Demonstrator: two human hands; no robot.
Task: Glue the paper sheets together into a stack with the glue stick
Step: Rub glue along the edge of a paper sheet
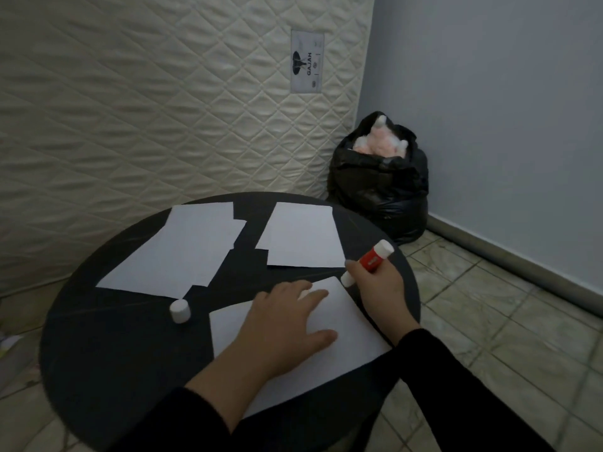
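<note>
While the round table (98,353) carries two loose paper piles at its far side, your near sheet (352,334) lies flat under your left hand (287,324), fingers spread and pressing. Your right hand (378,288) grips the uncapped glue stick (372,261), tilted, tip at the sheet's far right corner; its cap (179,310) stands left.

You were at a round dark table (107,347) in a dim room corner. A quilted cream mattress (156,102) stood upright behind it, its label (307,62) reading "GAJAH", turned sideways. The wall (496,102) on your right was pale blue-grey with a baseboard (509,256) along the bottom. The floor (509,324) was beige tile. A black plastic bag (380,187) sat in the corner between mattress and wall, open at the top, something pink and white inside.
</note>
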